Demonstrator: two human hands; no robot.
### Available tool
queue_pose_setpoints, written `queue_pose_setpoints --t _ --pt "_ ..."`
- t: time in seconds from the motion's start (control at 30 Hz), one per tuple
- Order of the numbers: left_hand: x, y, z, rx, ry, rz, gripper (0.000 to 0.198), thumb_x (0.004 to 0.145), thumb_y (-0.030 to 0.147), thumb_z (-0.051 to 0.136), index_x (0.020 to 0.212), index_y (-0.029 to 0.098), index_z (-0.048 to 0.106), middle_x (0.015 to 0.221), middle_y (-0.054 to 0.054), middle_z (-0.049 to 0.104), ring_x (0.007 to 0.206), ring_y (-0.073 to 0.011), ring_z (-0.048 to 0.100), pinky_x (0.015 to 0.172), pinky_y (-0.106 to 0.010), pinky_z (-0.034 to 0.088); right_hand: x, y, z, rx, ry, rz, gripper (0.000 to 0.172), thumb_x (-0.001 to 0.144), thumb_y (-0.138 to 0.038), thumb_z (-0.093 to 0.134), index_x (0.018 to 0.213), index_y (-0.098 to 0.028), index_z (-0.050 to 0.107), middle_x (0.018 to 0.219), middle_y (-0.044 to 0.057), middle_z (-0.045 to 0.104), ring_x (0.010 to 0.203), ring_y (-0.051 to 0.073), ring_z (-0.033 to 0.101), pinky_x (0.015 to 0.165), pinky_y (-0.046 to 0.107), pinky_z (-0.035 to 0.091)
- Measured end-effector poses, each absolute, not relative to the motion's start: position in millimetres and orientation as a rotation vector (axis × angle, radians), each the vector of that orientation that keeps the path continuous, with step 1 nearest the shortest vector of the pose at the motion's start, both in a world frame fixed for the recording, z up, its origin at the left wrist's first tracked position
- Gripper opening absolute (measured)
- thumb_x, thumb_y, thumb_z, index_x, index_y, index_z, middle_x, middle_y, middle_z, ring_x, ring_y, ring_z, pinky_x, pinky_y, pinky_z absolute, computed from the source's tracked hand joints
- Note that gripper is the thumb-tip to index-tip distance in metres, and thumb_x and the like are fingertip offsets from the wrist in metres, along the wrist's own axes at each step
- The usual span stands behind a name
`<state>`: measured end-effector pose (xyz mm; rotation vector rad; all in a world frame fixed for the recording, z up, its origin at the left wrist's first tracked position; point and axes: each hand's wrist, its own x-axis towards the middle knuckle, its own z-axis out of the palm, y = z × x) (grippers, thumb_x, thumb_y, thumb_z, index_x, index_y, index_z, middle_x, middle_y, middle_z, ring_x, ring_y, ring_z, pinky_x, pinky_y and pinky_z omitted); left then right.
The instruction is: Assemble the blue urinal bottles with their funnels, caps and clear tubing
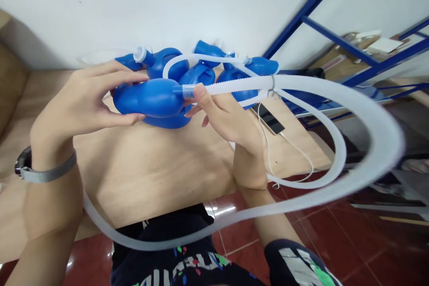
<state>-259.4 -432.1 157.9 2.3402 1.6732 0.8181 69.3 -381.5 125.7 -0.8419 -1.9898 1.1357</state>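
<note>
My left hand (89,98) is wrapped round a blue rubber bag (149,98), held above a wooden table (147,174). My right hand (226,118) pinches the end of a white corrugated hose (375,120) right at the bag's neck, where a pale connector (187,90) sits. The hose sweeps out to the right in a wide loop and comes back under my left forearm. A wristwatch (23,165) with a grey band is on my left wrist.
Several more blue bags (201,69) with thinner white tubing (331,143) lie on the table behind my hands. A phone (270,118) with a white cable lies at the table's right. Blue metal shelving (368,60) stands to the right over a red tiled floor (335,241).
</note>
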Motion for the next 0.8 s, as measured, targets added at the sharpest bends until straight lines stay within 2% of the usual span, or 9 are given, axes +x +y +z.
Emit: queue_pose_setpoints --t 0.1,0.2,0.27,0.33,0.4,0.53,0.67,0.73,0.8 --pt "-257.4 -437.7 159.6 2.337 1.747 1.021 0.069 0.090 0.094 0.081 0.134 0.041 0.085 0.141 0.000 0.085 0.137 -0.0376 0.081 0.127 -0.061 0.068 81.3 -399.9 135.3 -0.781 -2.173 1.001 0.052 0.123 -0.071 0.068 0.108 -0.027 0.090 0.100 0.007 0.084 0.106 0.033 0.086 0.092 0.045 0.076" --pt "-263.0 -440.6 158.6 2.309 1.828 1.085 0.070 0.095 0.096 0.075 0.137 0.040 0.084 0.141 0.000 0.087 0.142 -0.0401 0.080 0.123 -0.062 0.067 79.4 -406.7 137.8 -0.668 -2.201 0.750 0.041 0.125 -0.063 0.066 0.119 -0.033 0.093 0.120 0.006 0.089 0.126 0.034 0.087 0.119 0.053 0.074" --pt "-266.2 -440.3 157.3 2.308 1.833 1.065 0.078 0.096 0.100 0.069 0.143 0.039 0.081 0.146 0.003 0.086 0.148 -0.0410 0.077 0.118 -0.059 0.068 70.7 -397.6 131.6 -0.615 -2.120 0.525 0.034 0.123 -0.060 0.073 0.135 -0.035 0.092 0.145 0.007 0.087 0.155 0.038 0.076 0.142 0.059 0.060" --pt "-266.0 -439.0 155.7 2.345 1.808 1.095 0.075 0.099 0.098 0.068 0.144 0.038 0.079 0.148 0.002 0.085 0.151 -0.0412 0.075 0.116 -0.059 0.068 58.8 -378.6 118.7 -0.618 -2.118 0.400 0.050 0.119 -0.065 0.078 0.156 -0.031 0.084 0.165 0.009 0.079 0.175 0.043 0.060 0.153 0.068 0.045" --pt "-262.5 -438.0 152.9 2.411 1.745 1.182 0.062 0.105 0.088 0.069 0.142 0.039 0.077 0.148 -0.001 0.084 0.148 -0.0393 0.077 0.121 -0.062 0.067 47.5 -357.2 103.0 -0.620 -2.179 0.470 0.065 0.122 -0.074 0.068 0.170 -0.030 0.073 0.167 0.011 0.076 0.167 0.043 0.066 0.144 0.072 0.054" --pt "-249.3 -440.4 142.8 2.414 1.738 1.321 0.043 0.114 0.075 0.066 0.142 0.043 0.070 0.147 -0.001 0.082 0.136 -0.0328 0.082 0.126 -0.058 0.068 36.0 -335.1 83.1 -0.621 -2.217 0.638 0.076 0.118 -0.088 0.065 0.164 -0.028 0.075 0.145 0.009 0.083 0.132 0.034 0.081 0.115 0.050 0.070" --pt "-239.4 -440.3 137.4 2.293 2.009 1.369 0.048 0.113 0.081 0.060 0.135 0.040 0.071 0.141 -0.002 0.084 0.137 -0.0347 0.082 0.121 -0.060 0.072 32.8 -338.4 83.2 -0.730 -2.186 0.658 0.077 0.112 -0.096 0.067 0.138 -0.025 0.082 0.097 0.000 0.077 0.093 0.022 0.075 0.089 0.035 0.058" --pt "-247.7 -435.0 142.3 2.231 2.121 1.208 0.056 0.110 0.083 0.062 0.141 0.038 0.071 0.144 -0.003 0.084 0.148 -0.0383 0.078 0.113 -0.060 0.076 30.1 -339.7 83.6 -0.764 -2.186 0.632 0.077 0.107 -0.099 0.071 0.119 -0.024 0.080 0.083 -0.003 0.068 0.084 0.020 0.068 0.083 0.033 0.051" --pt "-269.0 -427.8 151.2 2.216 2.105 0.902 0.066 0.102 0.081 0.074 0.151 0.038 0.070 0.147 -0.003 0.085 0.158 -0.0415 0.073 0.100 -0.054 0.079 27.6 -336.8 81.5 -0.791 -2.186 0.575 0.077 0.103 -0.101 0.075 0.104 -0.024 0.075 0.078 -0.003 0.063 0.081 0.019 0.064 0.079 0.032 0.047"
